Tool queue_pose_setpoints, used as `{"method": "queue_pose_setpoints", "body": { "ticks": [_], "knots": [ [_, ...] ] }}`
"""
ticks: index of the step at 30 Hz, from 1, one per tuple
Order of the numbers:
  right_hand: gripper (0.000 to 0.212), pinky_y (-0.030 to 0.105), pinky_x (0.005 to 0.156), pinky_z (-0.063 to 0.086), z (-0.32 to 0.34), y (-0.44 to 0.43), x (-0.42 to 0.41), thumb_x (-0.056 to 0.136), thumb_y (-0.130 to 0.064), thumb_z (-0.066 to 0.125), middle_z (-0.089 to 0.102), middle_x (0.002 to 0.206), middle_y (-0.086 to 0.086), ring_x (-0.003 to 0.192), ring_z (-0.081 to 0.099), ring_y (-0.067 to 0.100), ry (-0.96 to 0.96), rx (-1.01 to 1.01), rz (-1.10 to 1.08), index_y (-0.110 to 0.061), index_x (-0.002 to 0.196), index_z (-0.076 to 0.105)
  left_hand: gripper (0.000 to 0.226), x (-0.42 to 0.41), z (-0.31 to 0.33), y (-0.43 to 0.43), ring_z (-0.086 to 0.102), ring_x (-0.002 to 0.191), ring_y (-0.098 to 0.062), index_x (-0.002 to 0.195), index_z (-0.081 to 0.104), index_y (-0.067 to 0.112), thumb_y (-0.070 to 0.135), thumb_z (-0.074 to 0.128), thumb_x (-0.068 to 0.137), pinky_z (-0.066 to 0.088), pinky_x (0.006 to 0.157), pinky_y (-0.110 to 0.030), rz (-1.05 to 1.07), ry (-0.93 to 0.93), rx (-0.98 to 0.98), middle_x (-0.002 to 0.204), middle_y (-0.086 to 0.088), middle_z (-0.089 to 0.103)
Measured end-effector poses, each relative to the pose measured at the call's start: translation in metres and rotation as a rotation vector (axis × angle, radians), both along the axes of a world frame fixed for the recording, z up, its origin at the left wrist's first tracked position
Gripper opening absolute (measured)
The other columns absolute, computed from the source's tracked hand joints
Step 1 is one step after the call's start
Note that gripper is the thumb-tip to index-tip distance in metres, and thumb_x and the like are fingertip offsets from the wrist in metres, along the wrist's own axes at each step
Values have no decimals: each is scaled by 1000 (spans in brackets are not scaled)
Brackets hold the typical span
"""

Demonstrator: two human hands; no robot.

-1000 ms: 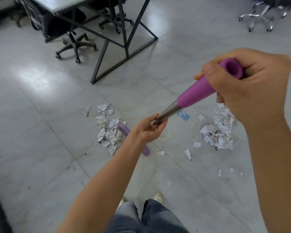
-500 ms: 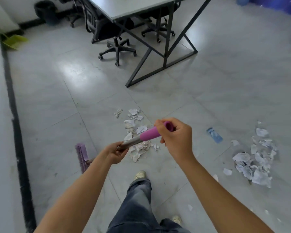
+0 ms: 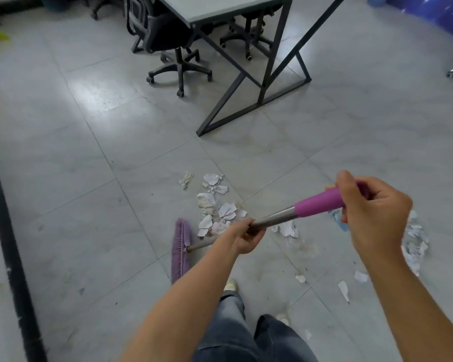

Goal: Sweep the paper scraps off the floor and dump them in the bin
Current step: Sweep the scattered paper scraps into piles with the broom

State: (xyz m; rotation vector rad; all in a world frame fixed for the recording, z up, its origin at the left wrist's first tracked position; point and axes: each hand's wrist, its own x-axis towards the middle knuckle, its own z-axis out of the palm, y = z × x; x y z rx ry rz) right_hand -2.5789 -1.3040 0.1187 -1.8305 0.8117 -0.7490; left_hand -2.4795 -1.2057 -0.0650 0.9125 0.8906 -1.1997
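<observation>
**Since the scraps lie in two heaps, join them first**

On the grey floor (image 3: 89, 205) the broom (image 3: 275, 218) slants down to the left, its bristles on the tiles just left of the near heap (image 3: 215, 205). A second heap (image 3: 416, 244) lies well apart to the right. The left grip (image 3: 246, 237) is wrapped round the metal shaft, and the right grip (image 3: 374, 215) is curled round the purple handle end. Best, I judge, to keep the bristles low and use short rightward strokes, so the paper slides rather than flutters. Stray bits (image 3: 344, 290) need a later pass. No bin shows.
</observation>
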Motion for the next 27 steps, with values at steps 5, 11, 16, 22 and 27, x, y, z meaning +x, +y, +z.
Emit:
{"method": "queue_pose_setpoints", "body": {
  "ticks": [5, 11, 16, 22, 27],
  "knots": [
    [33, 12, 35, 31, 49, -22, -6, 66, -56, 55, 59, 46, -15, 30, 45, 7, -16, -136, -113, -26, 56, 59, 30, -6, 43, -74, 54, 23, -17, 69, 46, -4, 9, 46, 96, 48, 31, -22, -111, -6, -206, 32, -13, 54],
    [52, 10, 35, 30, 86, -48, -17, 62, -84, 48, 63, 56, -13, 30, 42, 7, -76, -101, -182, -31, 62, 53, 26, -2, 90, -116, 52, 22, -19, 72, 47, -5, 8, 51, 94, 48, 32, -23, -221, 0, -218, 53, -15, 58],
    [41, 11, 32, 29, 83, -59, -11, 77, -66, 51, 63, 51, -14, 27, 40, 7, -106, -3, -263, -27, 63, 54, 22, 28, 91, -104, 54, 24, -22, 74, 48, -6, 4, 51, 93, 48, 29, -25, -307, -67, -127, 70, -16, 53],
    [21, 18, 35, 43, -17, -39, 39, 87, -18, 60, 58, 42, 0, 31, 50, 7, -58, 232, -291, -15, 67, 62, 25, 112, 23, -67, 51, 56, -18, 71, 44, -1, 8, 53, 93, 54, 50, -19, -267, -195, 199, 69, -11, 49],
    [7, 19, 47, 53, -92, 0, 55, 86, -13, 62, 64, 60, 4, 44, 62, 9, 123, 486, -226, -11, 80, 64, 30, 150, -41, -45, 56, 32, -16, 69, 44, 3, 15, 54, 94, 41, 25, -16, -366, -276, 424, 65, -6, 49]
  ]
}}
